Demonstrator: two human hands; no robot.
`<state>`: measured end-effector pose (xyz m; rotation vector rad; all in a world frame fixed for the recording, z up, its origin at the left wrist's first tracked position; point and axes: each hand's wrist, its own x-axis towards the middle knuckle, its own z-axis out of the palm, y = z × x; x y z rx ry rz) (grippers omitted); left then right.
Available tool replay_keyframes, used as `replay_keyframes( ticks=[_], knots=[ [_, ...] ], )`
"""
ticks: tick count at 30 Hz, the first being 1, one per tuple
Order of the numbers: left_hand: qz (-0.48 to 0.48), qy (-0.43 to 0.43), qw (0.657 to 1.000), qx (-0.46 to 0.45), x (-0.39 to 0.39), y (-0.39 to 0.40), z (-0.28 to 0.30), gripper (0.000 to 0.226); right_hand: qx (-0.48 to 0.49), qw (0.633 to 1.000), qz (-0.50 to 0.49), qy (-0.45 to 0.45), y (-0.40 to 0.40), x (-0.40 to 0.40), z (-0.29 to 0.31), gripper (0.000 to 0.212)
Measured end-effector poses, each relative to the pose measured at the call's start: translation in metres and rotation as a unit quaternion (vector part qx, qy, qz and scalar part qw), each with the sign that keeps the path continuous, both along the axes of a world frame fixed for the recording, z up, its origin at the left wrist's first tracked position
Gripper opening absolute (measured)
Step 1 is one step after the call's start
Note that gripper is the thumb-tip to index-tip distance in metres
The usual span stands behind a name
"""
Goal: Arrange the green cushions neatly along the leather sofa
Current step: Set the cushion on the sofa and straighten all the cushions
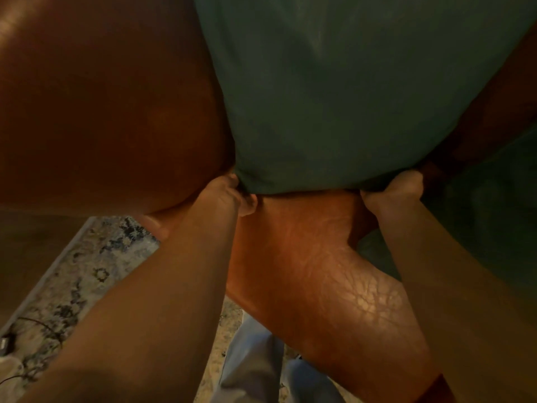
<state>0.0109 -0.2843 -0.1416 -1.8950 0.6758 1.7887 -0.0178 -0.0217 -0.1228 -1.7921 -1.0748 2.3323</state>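
A large green cushion (334, 91) fills the upper middle and right of the head view, standing against the brown leather sofa (316, 274). My left hand (229, 190) grips its lower left corner. My right hand (398, 189) grips its lower right corner. Both hands sit just above the sofa's seat. A second green cushion (488, 228) lies at the right, partly behind my right forearm. The sofa's rounded arm (101, 112) bulges at the left.
A patterned rug (84, 271) covers the floor at lower left, with a dark cable and a small plug (5, 344) near its edge. My legs in light trousers (255, 367) stand close to the sofa's front.
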Motion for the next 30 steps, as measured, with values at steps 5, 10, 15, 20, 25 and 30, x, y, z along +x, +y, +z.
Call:
replay_keyframes(
  ticks=[5,10,15,20,25,30],
  knots=[
    [0.056,0.047,0.994,-0.084,-0.001,0.014,-0.001,0.033,0.037,0.998,0.008,-0.049,-0.001,-0.002,0.008,0.047],
    [-0.150,0.080,0.952,-0.256,0.020,0.018,-0.027,0.051,0.253,0.962,0.080,-0.065,-0.009,-0.005,0.011,0.053],
    [-0.191,0.258,0.812,-0.488,0.016,0.057,0.053,0.069,0.438,0.889,0.093,0.090,-0.006,-0.030,0.043,0.052],
    [-0.196,0.387,0.704,-0.562,-0.027,0.062,0.072,0.086,0.467,0.873,0.096,0.101,-0.002,-0.065,0.060,0.055],
    [-0.219,0.343,0.727,-0.553,-0.043,0.057,0.072,0.092,0.472,0.869,0.136,0.056,-0.005,-0.065,0.061,0.055],
    [-0.258,0.383,0.702,-0.541,-0.034,0.042,0.092,0.092,0.479,0.856,0.173,0.091,0.014,-0.065,0.093,0.059]
  ],
)
